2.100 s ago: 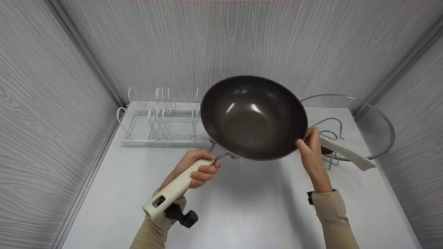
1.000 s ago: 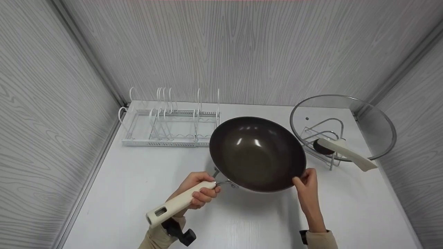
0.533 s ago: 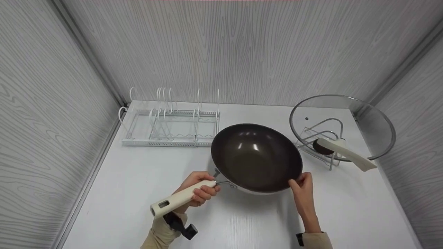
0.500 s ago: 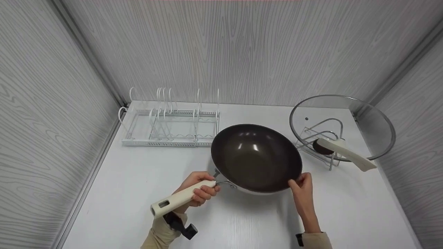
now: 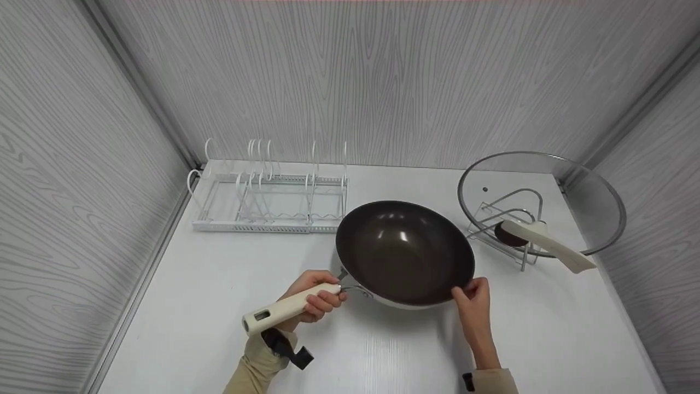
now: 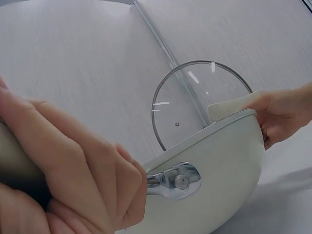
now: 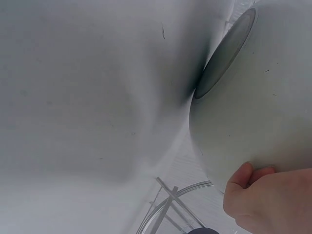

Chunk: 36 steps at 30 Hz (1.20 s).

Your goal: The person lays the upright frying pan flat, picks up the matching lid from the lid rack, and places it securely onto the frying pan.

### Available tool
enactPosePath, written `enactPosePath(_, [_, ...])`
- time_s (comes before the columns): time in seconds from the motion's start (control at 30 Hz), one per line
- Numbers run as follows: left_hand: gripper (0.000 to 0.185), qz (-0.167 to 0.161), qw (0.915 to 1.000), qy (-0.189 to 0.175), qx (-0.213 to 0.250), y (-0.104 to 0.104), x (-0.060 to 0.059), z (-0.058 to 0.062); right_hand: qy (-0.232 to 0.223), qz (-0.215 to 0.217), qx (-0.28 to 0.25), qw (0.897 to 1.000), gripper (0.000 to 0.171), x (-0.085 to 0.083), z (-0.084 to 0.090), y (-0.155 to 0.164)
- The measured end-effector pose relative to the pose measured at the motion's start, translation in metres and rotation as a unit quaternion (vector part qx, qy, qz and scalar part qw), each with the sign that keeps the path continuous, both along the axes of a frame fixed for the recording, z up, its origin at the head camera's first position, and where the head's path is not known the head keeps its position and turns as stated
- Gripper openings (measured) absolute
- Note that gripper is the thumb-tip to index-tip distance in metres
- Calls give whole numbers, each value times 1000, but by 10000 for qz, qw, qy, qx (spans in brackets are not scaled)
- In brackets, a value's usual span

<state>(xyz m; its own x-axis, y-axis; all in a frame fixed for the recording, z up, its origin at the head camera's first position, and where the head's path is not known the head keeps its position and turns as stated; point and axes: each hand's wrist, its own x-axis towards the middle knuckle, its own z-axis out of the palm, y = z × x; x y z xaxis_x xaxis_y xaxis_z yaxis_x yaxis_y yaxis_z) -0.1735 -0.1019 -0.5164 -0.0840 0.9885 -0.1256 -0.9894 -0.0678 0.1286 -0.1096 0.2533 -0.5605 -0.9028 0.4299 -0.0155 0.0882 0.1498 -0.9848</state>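
Wok [image 5: 404,251] low over white table [image 5: 219,306], dark bowl facing up, between both hands. Left hand [image 5: 309,298] clenched round cream handle [image 5: 284,311] near metal bracket; handle end sticks out past hand toward person. Right hand [image 5: 473,298] pinches near-right rim, thumb on inner edge, fingers under pale outer wall [image 7: 263,97]. Wire rack [image 5: 268,191] behind wok to left, well apart. Glass lid [image 5: 579,186] leaning on stand [image 5: 506,216] to right, near wok.

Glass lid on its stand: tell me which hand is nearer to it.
Right. The right hand pinches the wok rim just left of the glass lid; the left hand grips the wok's handle, farther left.
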Motion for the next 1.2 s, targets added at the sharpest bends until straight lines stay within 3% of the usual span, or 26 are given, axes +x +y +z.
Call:
enactPosePath(0.23, [39,86,9999,19,89,-4,-3,-7,-195,22,46,9998,24,0,4,-2])
enactPosePath(0.47, [53,370,9973,624,57,-14,-5,-17,-581,206,1011,9930,24,7,0,-6])
enactPosePath(0.7, [55,517,9968,602,56,-25,-8,-29,-940,436,1653,9808,23,14,3,-11])
enactPosePath(0.97, [65,756,9942,755,122,-34,-11,-37,-1021,559,1609,9801,22,20,2,-18])
enactPosePath(1.2, [69,1238,9822,1322,-499,-41,-9,-42,-1158,829,1591,9769,23,27,-1,-22])
